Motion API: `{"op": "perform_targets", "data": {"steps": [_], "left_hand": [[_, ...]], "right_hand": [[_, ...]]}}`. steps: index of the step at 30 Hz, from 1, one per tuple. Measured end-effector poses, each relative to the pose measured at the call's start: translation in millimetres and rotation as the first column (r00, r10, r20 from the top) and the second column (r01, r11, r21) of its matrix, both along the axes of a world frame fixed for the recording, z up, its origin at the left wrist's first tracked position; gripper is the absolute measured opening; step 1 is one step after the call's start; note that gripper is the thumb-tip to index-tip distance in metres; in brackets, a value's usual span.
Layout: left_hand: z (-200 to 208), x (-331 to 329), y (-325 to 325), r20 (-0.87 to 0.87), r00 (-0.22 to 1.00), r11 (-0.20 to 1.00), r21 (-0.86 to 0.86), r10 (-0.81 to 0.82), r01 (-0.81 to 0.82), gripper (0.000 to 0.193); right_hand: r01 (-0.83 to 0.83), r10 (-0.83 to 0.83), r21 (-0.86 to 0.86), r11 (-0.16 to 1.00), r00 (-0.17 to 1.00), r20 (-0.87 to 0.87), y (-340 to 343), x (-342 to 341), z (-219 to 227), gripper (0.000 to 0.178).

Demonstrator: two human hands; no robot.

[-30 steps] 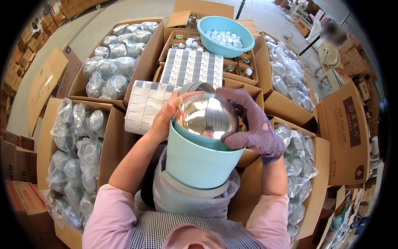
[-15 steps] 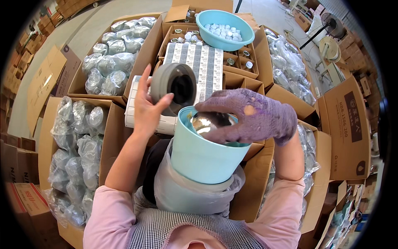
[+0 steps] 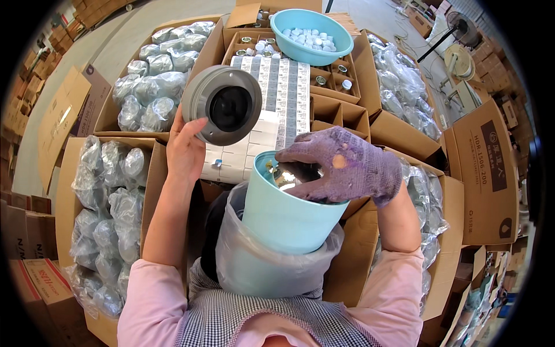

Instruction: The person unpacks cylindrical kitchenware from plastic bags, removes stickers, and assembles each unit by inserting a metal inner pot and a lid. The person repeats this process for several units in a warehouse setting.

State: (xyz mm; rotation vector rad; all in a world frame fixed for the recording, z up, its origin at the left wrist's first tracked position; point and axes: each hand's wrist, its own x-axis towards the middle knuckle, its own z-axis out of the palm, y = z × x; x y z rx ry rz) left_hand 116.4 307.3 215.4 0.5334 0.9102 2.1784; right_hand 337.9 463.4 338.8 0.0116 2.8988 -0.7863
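My bare left hand (image 3: 186,149) holds up a round grey lid (image 3: 225,104) with a dark hollow centre, tilted toward me. A light blue tub (image 3: 286,214) stands in front of me, its base wrapped in a clear plastic bag (image 3: 254,269). Inside the tub sits a shiny steel bowl (image 3: 286,174). My right hand (image 3: 341,165), in a worn purple glove, presses down on the bowl at the tub's mouth. The bowl is mostly hidden by the glove.
Open cardboard boxes surround me: bagged shiny items at the left (image 3: 110,202), back left (image 3: 153,81) and right (image 3: 404,92). Rows of small white cartons (image 3: 277,98) lie ahead. A blue basin (image 3: 312,34) of small white caps stands at the back.
The grey lid came off the steel bowl and rose up and left in my left hand. My gloved right hand pushed the bowl down into the blue tub.
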Motion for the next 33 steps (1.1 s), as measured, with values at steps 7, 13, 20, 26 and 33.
{"op": "perform_targets", "data": {"steps": [7, 13, 20, 26, 33], "left_hand": [[6, 11, 12, -0.047, 0.999, 1.000, 0.019, -0.006, 0.007, 0.051], [17, 17, 16, -0.196, 0.981, 1.000, 0.006, -0.006, 0.008, 0.052], [28, 26, 20, -0.205, 0.978, 0.998, 0.059, -0.021, 0.034, 0.051], [15, 23, 30, -0.384, 0.923, 0.966, 0.230, -0.025, 0.121, 0.051], [48, 31, 31, -0.758, 0.652, 0.998, 0.025, -0.022, 0.063, 0.054]], "right_hand": [[-0.146, 0.102, -0.184, 0.972, 0.968, -0.231, 18, 9, -25, 0.054], [-0.017, 0.010, -0.096, 0.995, 0.997, -0.073, 2, 6, -12, 0.052], [0.047, -0.047, -0.018, 0.999, 0.999, -0.020, -11, 1, -12, 0.047], [0.117, -0.118, 0.046, 0.992, 0.993, 0.016, -15, 0, -17, 0.055], [0.261, -0.632, -0.743, 0.617, 0.727, -0.270, 5, 58, -32, 0.033]]}}
